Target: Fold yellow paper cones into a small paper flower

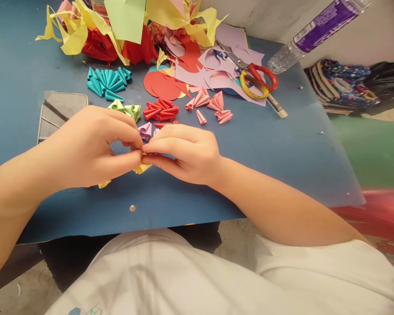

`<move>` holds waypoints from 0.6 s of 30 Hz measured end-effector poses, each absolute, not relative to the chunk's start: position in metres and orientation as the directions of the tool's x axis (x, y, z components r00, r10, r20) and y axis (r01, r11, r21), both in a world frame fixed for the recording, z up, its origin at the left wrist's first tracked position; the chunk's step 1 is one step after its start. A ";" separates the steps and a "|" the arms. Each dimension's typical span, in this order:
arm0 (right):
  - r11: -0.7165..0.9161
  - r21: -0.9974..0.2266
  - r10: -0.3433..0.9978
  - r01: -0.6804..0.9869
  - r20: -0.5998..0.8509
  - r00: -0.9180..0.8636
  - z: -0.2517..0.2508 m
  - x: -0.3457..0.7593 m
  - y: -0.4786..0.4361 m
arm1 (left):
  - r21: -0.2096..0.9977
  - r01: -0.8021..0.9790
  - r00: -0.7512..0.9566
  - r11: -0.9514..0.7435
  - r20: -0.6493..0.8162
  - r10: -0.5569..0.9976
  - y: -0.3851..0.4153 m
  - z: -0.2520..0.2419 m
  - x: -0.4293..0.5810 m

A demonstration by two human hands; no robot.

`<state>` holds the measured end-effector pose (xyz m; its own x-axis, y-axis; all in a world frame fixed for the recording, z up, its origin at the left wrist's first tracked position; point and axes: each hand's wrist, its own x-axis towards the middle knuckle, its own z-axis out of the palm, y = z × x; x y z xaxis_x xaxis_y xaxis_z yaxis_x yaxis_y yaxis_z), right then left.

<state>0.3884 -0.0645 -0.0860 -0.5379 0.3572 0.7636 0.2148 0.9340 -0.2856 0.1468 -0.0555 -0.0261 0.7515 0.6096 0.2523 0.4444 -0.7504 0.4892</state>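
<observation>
My left hand (98, 146) and my right hand (187, 153) meet fingertip to fingertip over the blue table. Both pinch a small rolled yellow paper (142, 168), mostly covered by the fingers. A bit of yellow paper (104, 184) peeks out below my left hand. Just beyond the fingers lie purple paper cones (145, 131), partly hidden, and red paper cones (160, 109). Green paper rolls (131, 112) sit behind my left hand, with teal paper cones (107, 82) farther back. Pink paper cones (213, 105) are scattered past my right hand.
Scissors (258, 81) with red and yellow handles rest on purple paper scraps at the right, near a box cutter (277, 107). A plastic bottle (315, 35) is at the back right. A phone (61, 111) lies left. Yellow paper scraps (75, 37) are heaped at the back.
</observation>
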 end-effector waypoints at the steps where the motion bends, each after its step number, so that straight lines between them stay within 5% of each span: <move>1: 0.933 -0.285 0.361 0.222 0.762 -0.537 -0.086 0.388 -0.065 | 0.490 0.442 0.753 -0.751 0.252 0.608 -0.056 -0.026 0.147; 5: 0.914 -0.340 0.405 0.219 0.764 -0.502 -0.086 0.386 -0.068 | 0.453 0.429 0.754 -0.782 0.297 0.586 -0.056 -0.026 0.148; 11: 0.675 -0.734 0.682 0.070 0.585 -0.440 -0.087 0.382 -0.071 | 0.407 0.434 0.750 -0.804 0.331 0.573 -0.056 -0.026 0.148; 18: 0.393 -0.908 0.775 -0.143 0.411 -0.480 -0.087 0.380 -0.068 | 0.450 0.435 0.763 -0.780 0.275 0.585 -0.056 -0.023 0.145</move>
<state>0.3804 -0.0677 -0.0875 -0.4802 0.7748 0.4111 -0.1430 0.3932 -0.9082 0.1451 -0.0557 -0.0229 0.7631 0.5848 0.2753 0.4353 -0.7798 0.4498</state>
